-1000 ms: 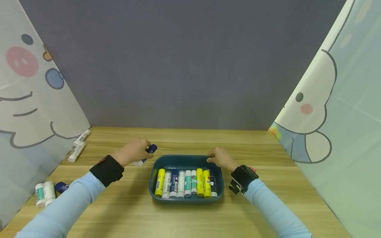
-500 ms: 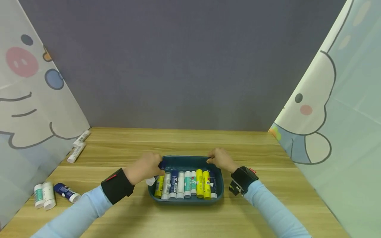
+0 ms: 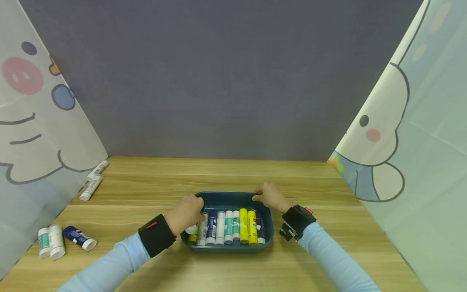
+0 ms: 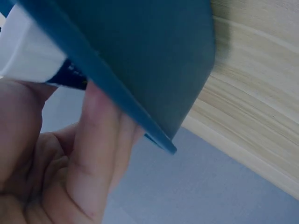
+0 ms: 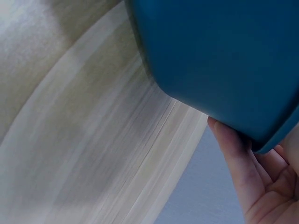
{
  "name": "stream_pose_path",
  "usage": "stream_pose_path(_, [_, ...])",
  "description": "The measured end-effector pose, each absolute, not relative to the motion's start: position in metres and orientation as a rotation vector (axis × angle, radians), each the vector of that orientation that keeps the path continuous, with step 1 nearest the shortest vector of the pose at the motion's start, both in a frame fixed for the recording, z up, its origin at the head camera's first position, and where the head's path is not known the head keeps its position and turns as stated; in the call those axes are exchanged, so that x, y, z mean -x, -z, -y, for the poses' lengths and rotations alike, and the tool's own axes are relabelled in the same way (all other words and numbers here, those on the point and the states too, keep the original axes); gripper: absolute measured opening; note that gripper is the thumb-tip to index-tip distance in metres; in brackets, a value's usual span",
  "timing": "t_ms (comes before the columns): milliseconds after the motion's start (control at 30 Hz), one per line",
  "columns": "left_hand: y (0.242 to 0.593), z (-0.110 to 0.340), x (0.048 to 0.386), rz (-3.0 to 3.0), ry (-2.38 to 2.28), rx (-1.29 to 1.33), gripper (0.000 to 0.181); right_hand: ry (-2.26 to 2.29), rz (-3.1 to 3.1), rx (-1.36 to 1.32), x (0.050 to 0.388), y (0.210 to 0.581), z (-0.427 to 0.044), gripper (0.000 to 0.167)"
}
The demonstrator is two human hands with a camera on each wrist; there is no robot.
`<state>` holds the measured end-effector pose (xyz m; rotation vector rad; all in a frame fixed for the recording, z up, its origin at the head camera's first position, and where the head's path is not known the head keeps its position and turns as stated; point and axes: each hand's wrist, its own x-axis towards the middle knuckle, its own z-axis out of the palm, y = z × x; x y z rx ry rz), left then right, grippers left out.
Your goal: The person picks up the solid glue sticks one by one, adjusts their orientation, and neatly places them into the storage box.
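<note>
My left hand [image 3: 185,213] is over the left end of a dark teal tray [image 3: 228,249], holding a navy glue stick with a white end [image 4: 28,51]. In the head view the hand hides most of that stick, and only its white end shows beside the tray's left wall. Inside the tray lies a row of several glue sticks, among them a yellow one [image 3: 252,227], a teal-and-white one [image 3: 228,226] and a navy one [image 3: 211,227]. My right hand [image 3: 270,197] grips the tray's back right rim, the wall [image 5: 219,56] between thumb and fingers.
On the wooden table [image 3: 292,263], at the left, lie a navy glue stick [image 3: 79,237], a white one [image 3: 56,241] and a teal-and-white one [image 3: 43,242]. Two slim white sticks [image 3: 91,187] touch the left cloth screen. A grey panel [image 3: 219,81] stands behind.
My left hand has carried the navy glue stick rightward and toward me, from outside the tray to over its left end. My right hand keeps its grip on the rim.
</note>
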<state>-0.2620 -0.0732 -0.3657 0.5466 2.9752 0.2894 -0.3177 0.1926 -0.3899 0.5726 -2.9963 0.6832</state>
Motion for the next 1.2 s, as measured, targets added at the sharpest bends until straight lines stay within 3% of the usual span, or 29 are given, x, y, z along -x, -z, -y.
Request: stream_pose_path(1200, [0.371,0.075,0.251,-2.967,-0.274,-0.486,0.018,-0.705,2.991,-0.616,0.316,0.388,-0.191,0.009])
